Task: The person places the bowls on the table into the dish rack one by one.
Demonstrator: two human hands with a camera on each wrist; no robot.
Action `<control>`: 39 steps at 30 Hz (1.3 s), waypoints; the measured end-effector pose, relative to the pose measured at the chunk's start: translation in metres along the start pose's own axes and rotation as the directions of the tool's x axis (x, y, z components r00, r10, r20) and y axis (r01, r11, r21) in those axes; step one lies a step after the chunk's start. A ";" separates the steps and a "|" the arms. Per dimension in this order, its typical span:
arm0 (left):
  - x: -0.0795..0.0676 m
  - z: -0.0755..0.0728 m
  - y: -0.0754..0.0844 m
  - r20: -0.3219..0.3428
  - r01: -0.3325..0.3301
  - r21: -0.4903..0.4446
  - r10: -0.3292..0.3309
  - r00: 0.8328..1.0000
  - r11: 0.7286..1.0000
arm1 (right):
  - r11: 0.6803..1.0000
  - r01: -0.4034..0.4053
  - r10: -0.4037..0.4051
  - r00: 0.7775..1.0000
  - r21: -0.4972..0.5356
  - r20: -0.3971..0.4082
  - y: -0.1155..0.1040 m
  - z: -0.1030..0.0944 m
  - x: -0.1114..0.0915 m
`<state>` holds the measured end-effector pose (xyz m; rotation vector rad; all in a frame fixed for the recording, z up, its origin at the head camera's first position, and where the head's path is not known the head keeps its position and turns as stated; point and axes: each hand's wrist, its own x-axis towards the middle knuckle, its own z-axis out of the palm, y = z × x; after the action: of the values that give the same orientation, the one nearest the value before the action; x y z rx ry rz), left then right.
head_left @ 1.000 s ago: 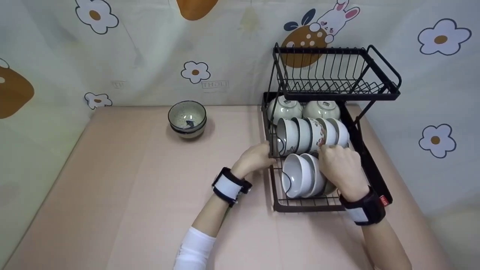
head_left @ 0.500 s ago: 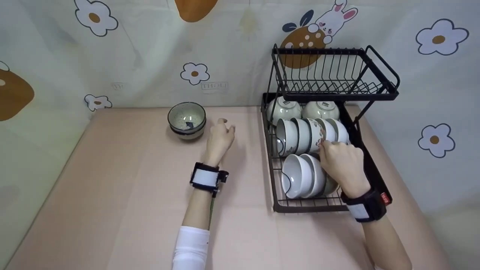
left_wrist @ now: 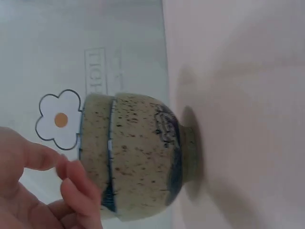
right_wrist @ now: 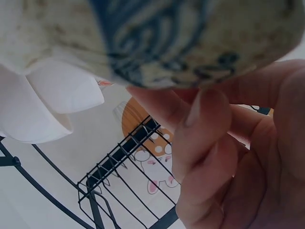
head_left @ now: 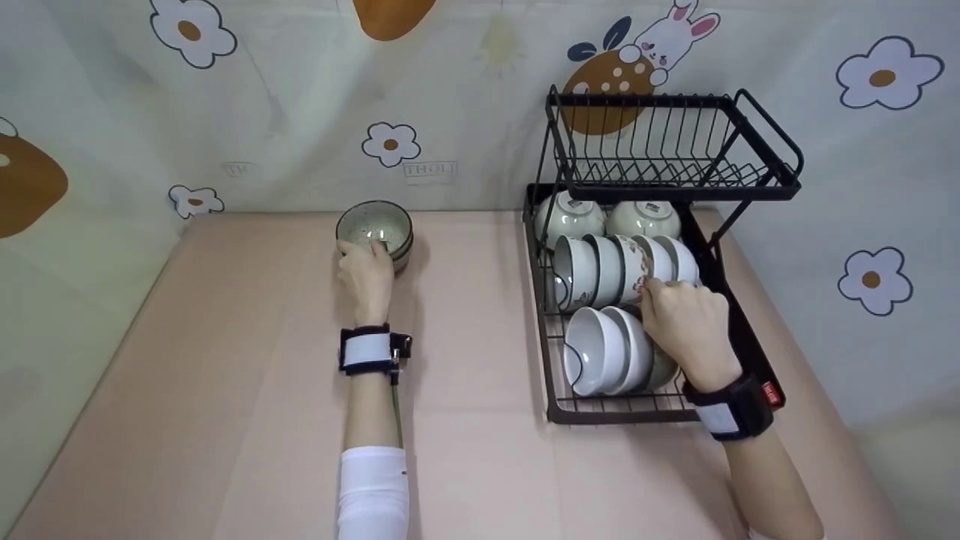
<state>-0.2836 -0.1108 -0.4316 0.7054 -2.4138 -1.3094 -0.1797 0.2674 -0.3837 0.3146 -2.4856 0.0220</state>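
Observation:
My left hand (head_left: 367, 277) is at the near rim of two nested speckled grey-green bowls (head_left: 377, 222), its fingers loosely bent. In the left wrist view the fingers (left_wrist: 81, 195) lie in front of the stacked bowls (left_wrist: 143, 152), with no bowl visibly pinched between them; contact is unclear. The right hand (head_left: 686, 319) is over the front row of the black dish rack (head_left: 622, 416). It grips the edge of a speckled bowl with blue patterning (right_wrist: 157, 43); this bowl (head_left: 661, 371) is partly hidden under the hand and leans beside two white bowls (head_left: 604, 352).
Several bowls (head_left: 607, 270) stand on edge in the rack's middle row. Behind them, two pale bowls (head_left: 643, 220) sit upside down. An upper wire shelf (head_left: 675, 172) overhangs the back. A patterned curtain (head_left: 285, 112) hangs behind the pink table (head_left: 225, 375).
My left hand has left the rack's left side and moved left to the nested bowls. The right hand stays at the speckled bowl, shifting only slightly.

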 end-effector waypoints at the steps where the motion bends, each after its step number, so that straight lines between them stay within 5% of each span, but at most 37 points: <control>1: 0.001 0.000 -0.003 0.000 0.010 0.004 -0.010 1.000 1.000 | 1.000 -0.003 0.003 1.000 0.003 0.004 0.000 0.000 0.000; 6: 0.006 0.001 -0.014 0.025 0.050 0.008 -0.050 0.998 0.999 | 1.000 0.000 0.000 1.000 -0.003 0.005 0.001 0.001 -0.001; 11: 0.010 0.003 -0.016 0.093 0.091 -0.178 -0.075 0.993 0.980 | 1.000 0.008 -0.008 1.000 -0.012 -0.004 0.001 0.001 -0.001; 16: 0.012 0.004 -0.017 0.152 0.129 -0.436 -0.069 0.986 0.891 | 1.000 -0.002 0.002 1.000 -0.004 -0.003 0.002 0.001 -0.001; 21: 0.012 0.003 -0.018 0.188 0.184 -0.573 -0.091 0.978 0.799 | 1.000 -0.008 0.008 1.000 0.005 0.011 0.001 0.001 -0.001; 30: 0.013 0.002 -0.019 0.186 0.208 -0.534 -0.126 0.975 0.819 | 1.000 -0.021 0.021 0.999 0.009 0.041 0.002 0.001 0.001; 39: 0.010 -0.013 -0.002 0.149 0.139 -0.526 -0.070 0.986 0.839 | 0.999 -0.038 0.037 0.998 0.020 0.055 0.002 -0.001 0.002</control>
<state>-0.2854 -0.1265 -0.4263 0.6093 -1.9499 -2.0095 -0.1812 0.2694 -0.3822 0.2805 -2.5466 0.0555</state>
